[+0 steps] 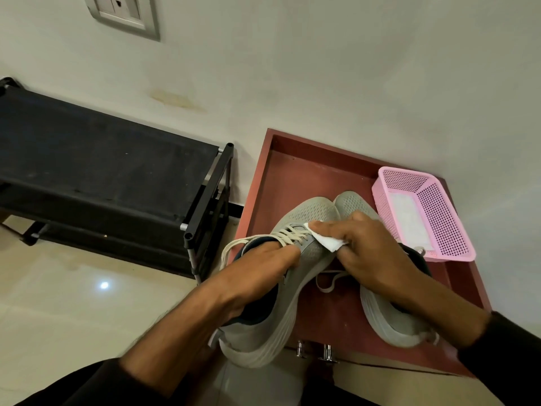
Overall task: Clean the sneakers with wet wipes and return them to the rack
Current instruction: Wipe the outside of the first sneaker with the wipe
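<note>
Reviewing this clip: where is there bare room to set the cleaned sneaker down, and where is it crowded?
Free: the black rack's top shelf is bare, and so is the far-left corner of the red tray, between its rim and the toes. Crowded: the tray's right side, with the second sneaker beside the pink basket, and its middle, where both hands work the held sneaker.

A reddish-brown wooden surface with a raised rim (265,183) stands against the far wall. On it, at the far right, sits a pink perforated plastic basket (439,218); a grey mesh sneaker with a white sole (389,320) lies just beside the basket, nearer.
</note>
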